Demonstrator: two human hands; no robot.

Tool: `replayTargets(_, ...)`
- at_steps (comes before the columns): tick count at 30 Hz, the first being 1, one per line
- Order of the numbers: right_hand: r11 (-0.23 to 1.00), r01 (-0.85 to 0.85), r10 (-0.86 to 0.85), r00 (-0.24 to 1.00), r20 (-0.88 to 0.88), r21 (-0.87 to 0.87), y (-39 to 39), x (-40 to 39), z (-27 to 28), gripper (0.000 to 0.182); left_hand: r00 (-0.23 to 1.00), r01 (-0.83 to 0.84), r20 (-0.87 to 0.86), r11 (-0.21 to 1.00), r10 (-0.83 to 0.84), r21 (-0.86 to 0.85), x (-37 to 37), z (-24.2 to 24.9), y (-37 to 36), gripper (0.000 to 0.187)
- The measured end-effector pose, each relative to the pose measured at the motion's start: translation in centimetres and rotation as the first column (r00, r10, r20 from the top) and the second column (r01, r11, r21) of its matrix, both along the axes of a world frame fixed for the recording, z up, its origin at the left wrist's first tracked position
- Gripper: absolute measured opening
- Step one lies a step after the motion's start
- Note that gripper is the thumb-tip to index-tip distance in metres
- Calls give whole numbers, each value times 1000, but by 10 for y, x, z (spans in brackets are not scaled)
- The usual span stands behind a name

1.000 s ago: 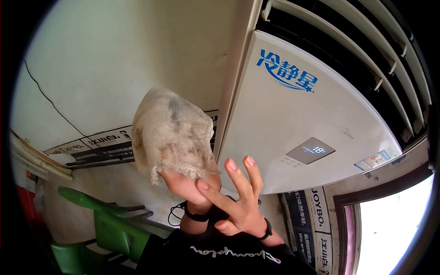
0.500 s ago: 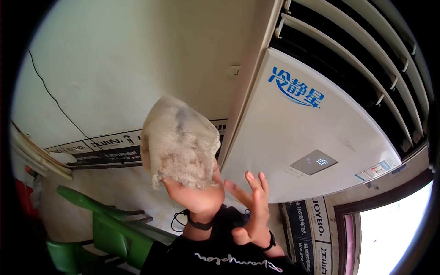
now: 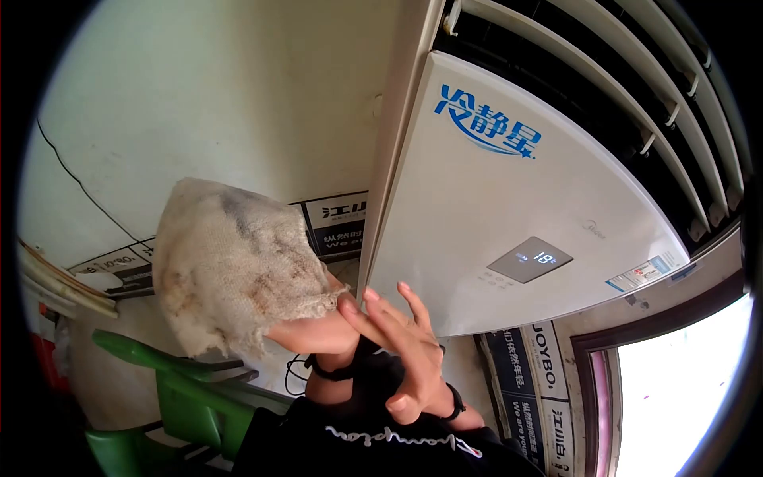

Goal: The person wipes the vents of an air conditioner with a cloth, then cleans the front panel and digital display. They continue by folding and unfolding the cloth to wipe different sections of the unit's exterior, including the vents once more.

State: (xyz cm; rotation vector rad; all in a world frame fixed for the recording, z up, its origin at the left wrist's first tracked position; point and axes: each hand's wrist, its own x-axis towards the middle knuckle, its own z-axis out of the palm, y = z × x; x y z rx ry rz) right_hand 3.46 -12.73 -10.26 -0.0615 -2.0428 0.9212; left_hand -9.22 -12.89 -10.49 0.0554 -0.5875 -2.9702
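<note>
A worn, stained beige cloth (image 3: pixel 238 266) with a frayed lower edge drapes over my left hand (image 3: pixel 311 332), which holds it up. Its fingers are mostly hidden beneath the fabric; the palm side and wrist show below. Close by on the right is my right hand (image 3: pixel 409 350), open with its fingers stretched and spread. One of its fingertips comes right up to the cloth's frayed corner; whether it touches cannot be made out. Beyond both hands stands a tall white air conditioner (image 3: pixel 445 230) with a lit display (image 3: pixel 531 259) reading 18.
Green chairs (image 3: pixel 191 405) are at the lower left. A thin black cable (image 3: pixel 79 179) runs down the pale wall (image 3: pixel 222 95). Printed strips (image 3: pixel 528 374) line the wall's base, and a bright dark-framed opening (image 3: pixel 683 381) is at the lower right.
The cloth and my left hand have moved left and tilted over, so the cloth now spreads sideways. My right hand has come leftward to the cloth's edge. The view has shifted slightly.
</note>
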Motion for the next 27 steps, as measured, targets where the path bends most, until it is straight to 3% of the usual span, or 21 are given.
replayTargets(1,999,-33,33,999,-4,14,1,-1,-1,88,989,68,-134,997,-63,31,-7,-19,-4,64)
replayTargets(2,999,-40,40,999,-13,7,0,-1,0,87,905,297,-368,936,-213,189,-17,-42,-15,64)
replayTargets(4,999,-41,41,999,-10,9,0,-2,-3,86,922,344,-280,896,-266,280,-16,-28,-16,64)
replayTargets(5,999,-44,44,999,-8,12,1,-3,-4,86,982,160,66,964,-177,213,-6,19,-5,64)
replayTargets(7,996,-83,84,996,30,-18,4,-2,-2,89,939,-31,344,997,3,76,-4,40,1,64)
replayTargets(8,994,-102,103,993,49,-36,5,-1,-1,90,954,-65,295,996,42,68,-7,30,2,63)
replayTargets(9,961,-184,193,981,26,-207,6,1,-2,92,966,-98,245,993,80,62,-10,23,2,63)
replayTargets(11,792,-326,343,937,-65,-517,8,3,-5,96,976,-162,138,985,169,-64,-15,16,2,62)
replayTargets(12,556,-457,467,863,-195,-694,8,5,-2,101,975,-195,79,973,206,-124,-16,15,2,62)
replayTargets(15,106,-716,473,646,-599,-690,7,0,-3,101,962,-245,42,920,271,-306,-16,20,3,59)
replayTargets(17,-6,-766,468,566,-679,-643,11,-1,-4,102,958,-273,-35,862,286,-427,-16,15,3,59)
replayTargets(19,-73,-779,423,541,-727,-622,10,-3,-1,98,964,-251,-26,879,263,-406,-18,13,3,61)
replayTargets(21,59,-749,418,618,-665,-660,12,-2,-3,86,975,-183,82,956,207,-231,-23,15,4,65)
replayTargets(24,177,-682,365,715,-597,-709,15,4,-10,66,983,-161,43,958,176,-236,-25,18,6,73)
replayTargets(26,211,-594,182,804,-566,-776,9,4,-5,43,982,-183,-92,944,164,-273,-28,4,6,74)
replayTargets(27,261,-631,228,775,-589,-730,12,3,-9,38,975,-196,-159,937,155,-288,-30,0,6,75)
